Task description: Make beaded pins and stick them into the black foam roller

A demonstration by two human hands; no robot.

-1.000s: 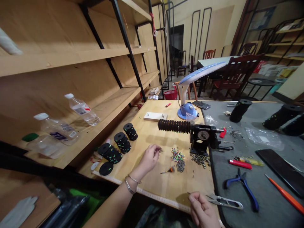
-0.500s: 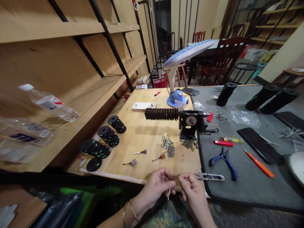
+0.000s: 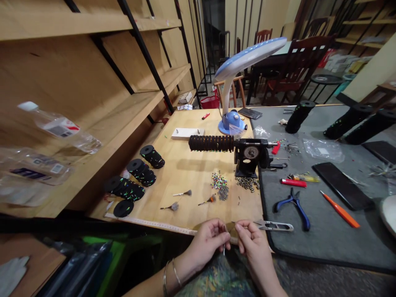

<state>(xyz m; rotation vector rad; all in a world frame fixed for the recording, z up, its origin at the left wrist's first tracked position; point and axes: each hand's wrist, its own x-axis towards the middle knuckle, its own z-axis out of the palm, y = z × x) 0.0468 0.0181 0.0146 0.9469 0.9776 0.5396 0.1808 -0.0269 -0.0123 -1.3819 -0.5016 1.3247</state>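
Observation:
At the table's front edge, my left hand (image 3: pixel 213 239) is closed in a pinch, and a thin white stick (image 3: pixel 224 250) pokes out below its fingers. Close to its right, my right hand (image 3: pixel 250 239) is also pinched. A tiny dark tip shows at those fingers, too small to name. Just past the right hand lie silver thread snips (image 3: pixel 275 225). Small feather tufts on thin stems (image 3: pixel 173 206) rest on the wood to the left. Beyond the hands are a pile of coloured beads (image 3: pixel 219 180) and a heap of small metal pieces (image 3: pixel 247 183).
A black winding device (image 3: pixel 247 154) holds a wrapped roll (image 3: pixel 212 143). Behind it stands a blue lamp (image 3: pixel 230 121). Black spools (image 3: pixel 123 208) line the left. On the grey mat (image 3: pixel 297 247) lie blue pliers (image 3: pixel 293 206), an orange pen-like tool (image 3: pixel 340 209) and a phone (image 3: pixel 342 185).
The camera view has shifted slightly. Both hands keep their pinches close together, and the white stick below the left fingers has tilted a little.

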